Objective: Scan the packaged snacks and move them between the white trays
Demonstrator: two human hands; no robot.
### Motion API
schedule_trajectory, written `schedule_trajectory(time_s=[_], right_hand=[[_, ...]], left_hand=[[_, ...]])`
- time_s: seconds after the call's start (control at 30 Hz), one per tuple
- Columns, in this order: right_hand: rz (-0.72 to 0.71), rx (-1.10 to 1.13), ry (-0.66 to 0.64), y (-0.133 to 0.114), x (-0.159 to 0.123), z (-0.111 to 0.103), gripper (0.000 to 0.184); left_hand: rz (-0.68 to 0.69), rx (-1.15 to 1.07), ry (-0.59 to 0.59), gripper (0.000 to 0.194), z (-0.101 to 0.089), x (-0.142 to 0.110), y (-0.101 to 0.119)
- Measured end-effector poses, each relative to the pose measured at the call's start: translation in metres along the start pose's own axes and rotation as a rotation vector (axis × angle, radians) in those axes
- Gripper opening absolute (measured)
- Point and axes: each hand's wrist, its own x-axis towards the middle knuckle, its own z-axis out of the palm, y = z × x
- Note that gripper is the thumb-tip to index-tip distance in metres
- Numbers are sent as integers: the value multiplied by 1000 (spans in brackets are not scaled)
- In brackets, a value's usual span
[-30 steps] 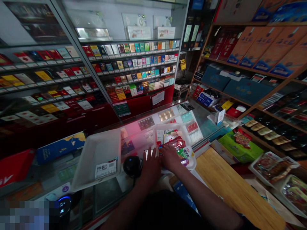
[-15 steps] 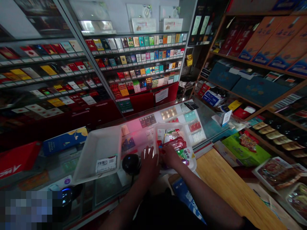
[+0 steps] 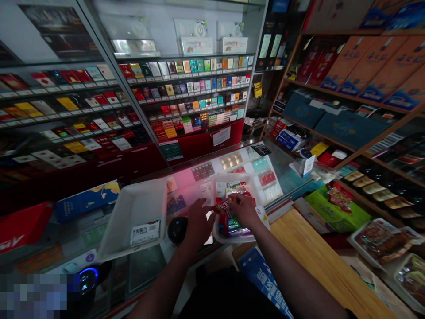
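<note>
My right hand (image 3: pixel 245 211) is closed on the end of a small red candy packet (image 3: pixel 222 204) with multicoloured marks. It holds the packet over the near left side of a white plastic bin (image 3: pixel 216 235) full of mixed snack packets. My left hand (image 3: pixel 198 222) is open at the packet's other end, fingers apart; whether it touches the packet I cannot tell. Under that hand, a bright phone-like screen (image 3: pixel 209 228) is partly covered. Just left of it stands a black rounded device (image 3: pixel 177 229). Farther left, a second white bin (image 3: pixel 116 221) holds one white snack packet (image 3: pixel 145 232).
The bins stand on a glass display counter (image 3: pixel 149 261). A calculator (image 3: pixel 261 149) lies at its far end. To the right is a wooden tabletop (image 3: pixel 318 257), and a blue printed box (image 3: pixel 262 279) sits low in front. Shelves of small boxes (image 3: pixel 189 66) line the back.
My right hand has lifted the red candy packet above the bin's contents. My left hand has shifted off the screen and up towards the packet. The view has tilted slightly upward.
</note>
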Motion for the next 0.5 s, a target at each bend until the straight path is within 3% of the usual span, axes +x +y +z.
schedule_trajectory(time_s=[0.17,0.33,0.5], right_hand=[[16,62,11,-3,2,7,36],[52,133,11,-7,2,23,40],[-8,152,26,-14,1,38,39]], left_hand=[[-69,-221,44,23,-13,8,-6],[-313,-451,-24,28,-28,14,-8],[-445,-652,8,36,-31,18,-22]])
